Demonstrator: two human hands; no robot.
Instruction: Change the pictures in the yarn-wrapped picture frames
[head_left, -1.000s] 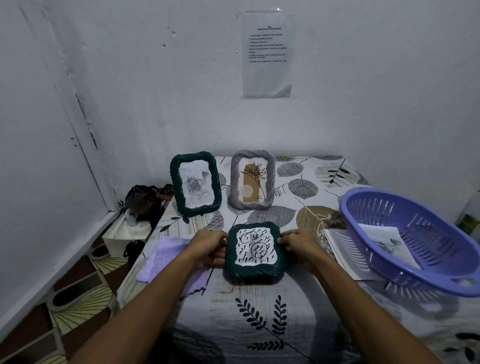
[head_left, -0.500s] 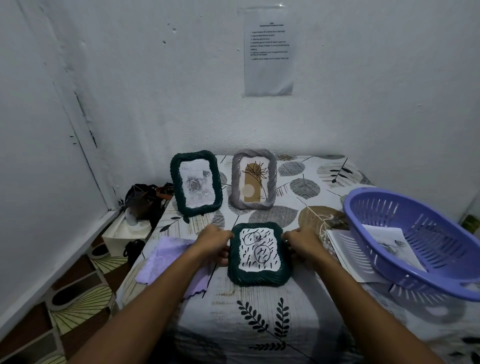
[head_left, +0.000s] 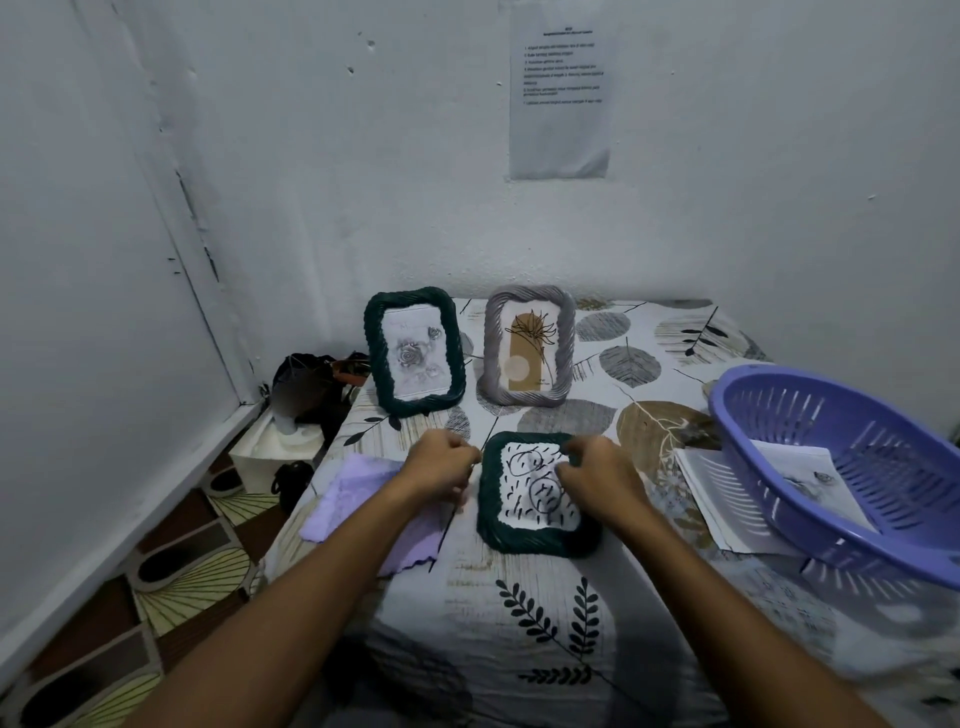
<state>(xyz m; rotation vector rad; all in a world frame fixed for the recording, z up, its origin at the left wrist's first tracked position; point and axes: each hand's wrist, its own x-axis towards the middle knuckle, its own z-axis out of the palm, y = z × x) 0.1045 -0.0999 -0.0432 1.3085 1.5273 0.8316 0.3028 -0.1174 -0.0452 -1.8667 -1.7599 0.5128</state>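
A dark green yarn-wrapped frame (head_left: 535, 540) lies flat on the patterned table (head_left: 545, 613), holding a white picture with black dashes and circles. My right hand (head_left: 602, 475) rests on the frame's upper right corner, fingers curled over the rim. My left hand (head_left: 441, 467) is curled shut just left of the frame, apart from its edge. Behind, two frames stand upright: a dark green one with a rose drawing (head_left: 413, 353) and a grey one with a brown plant print (head_left: 530, 345).
A purple slotted basket (head_left: 883, 499) sits at the right with a printed sheet (head_left: 810, 467) inside and more sheets (head_left: 711, 499) under it. A lilac cloth (head_left: 358, 499) lies at the table's left edge. A white box (head_left: 270, 452) and a dark bag (head_left: 306, 384) sit on the floor by the wall.
Both hands held the flat frame by its sides. Now the left hand has come off the left edge, and the right hand has shifted onto the upper right corner.
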